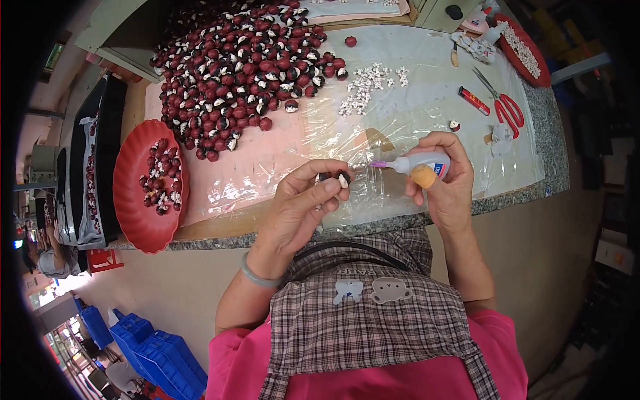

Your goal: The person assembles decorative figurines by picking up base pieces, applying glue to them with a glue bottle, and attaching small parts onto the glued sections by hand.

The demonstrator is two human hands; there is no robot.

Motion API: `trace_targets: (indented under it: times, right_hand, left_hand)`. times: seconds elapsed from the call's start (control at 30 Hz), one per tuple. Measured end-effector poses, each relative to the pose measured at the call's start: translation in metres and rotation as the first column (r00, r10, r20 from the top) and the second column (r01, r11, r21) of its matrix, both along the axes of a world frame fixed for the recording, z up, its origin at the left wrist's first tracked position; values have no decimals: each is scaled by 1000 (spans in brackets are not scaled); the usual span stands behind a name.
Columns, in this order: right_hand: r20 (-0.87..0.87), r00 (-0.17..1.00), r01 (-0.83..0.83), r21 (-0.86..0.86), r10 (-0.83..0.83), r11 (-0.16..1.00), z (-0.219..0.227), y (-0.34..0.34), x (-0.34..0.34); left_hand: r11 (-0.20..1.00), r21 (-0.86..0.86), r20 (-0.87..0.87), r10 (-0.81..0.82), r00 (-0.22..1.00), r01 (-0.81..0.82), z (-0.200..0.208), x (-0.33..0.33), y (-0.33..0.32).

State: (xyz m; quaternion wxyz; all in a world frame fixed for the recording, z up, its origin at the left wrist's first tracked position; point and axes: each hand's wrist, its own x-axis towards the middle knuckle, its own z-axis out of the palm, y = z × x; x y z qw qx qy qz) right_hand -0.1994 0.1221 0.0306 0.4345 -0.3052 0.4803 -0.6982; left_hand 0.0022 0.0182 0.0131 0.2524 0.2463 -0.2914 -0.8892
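Observation:
My left hand [293, 207] pinches a small black-and-white ball [343, 179] between thumb and fingers; part of it is hidden by them. My right hand [453, 183] is wrapped round a white squeeze bottle [420, 162], tilted so that its thin purple nozzle points left toward the ball, a short gap away. One right fingertip wears a yellow-orange cover [423, 176]. Beyond the left hand spreads a large pile of dark red, black and white balls [247, 73]. Small white pieces with dark specks [360, 90] lie scattered on the plastic sheet ahead of the bottle.
At left stands a red scalloped bowl [127, 207] with several balls. Scissors with red handles [509, 112], a red tube [474, 100], a lone ball [455, 125] and crumpled tissue [477, 48] lie right. A red dish [543, 77] holds white pieces. Blue crates [160, 353] stand on the floor.

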Motion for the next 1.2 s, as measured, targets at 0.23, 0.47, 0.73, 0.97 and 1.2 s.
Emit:
trace_targets:
  times: [0.23, 0.47, 0.73, 0.97, 1.2]
  right_hand:
    - [-307, 951, 53, 105, -18, 993, 19, 6, 11]
    - [-536, 842, 42, -39, -57, 998, 17, 9, 14]
    - [-668, 741, 47, -44, -64, 998, 19, 8, 14]
    - [-735, 674, 43, -53, -68, 998, 19, 7, 13]
    - [-763, 644, 74, -4, -51, 997, 25, 8, 18]
  left_hand:
    - [999, -47, 28, 10, 1000, -9, -2, 0, 2]
    - [998, -59, -19, -21, 1000, 20, -5, 2, 1]
    - [998, -60, -17, -30, 999, 29, -8, 2, 1]
    - [998, -50, 1, -34, 999, 34, -7, 1, 2]
    - [998, -54, 48, -40, 998, 43, -8, 1, 3]
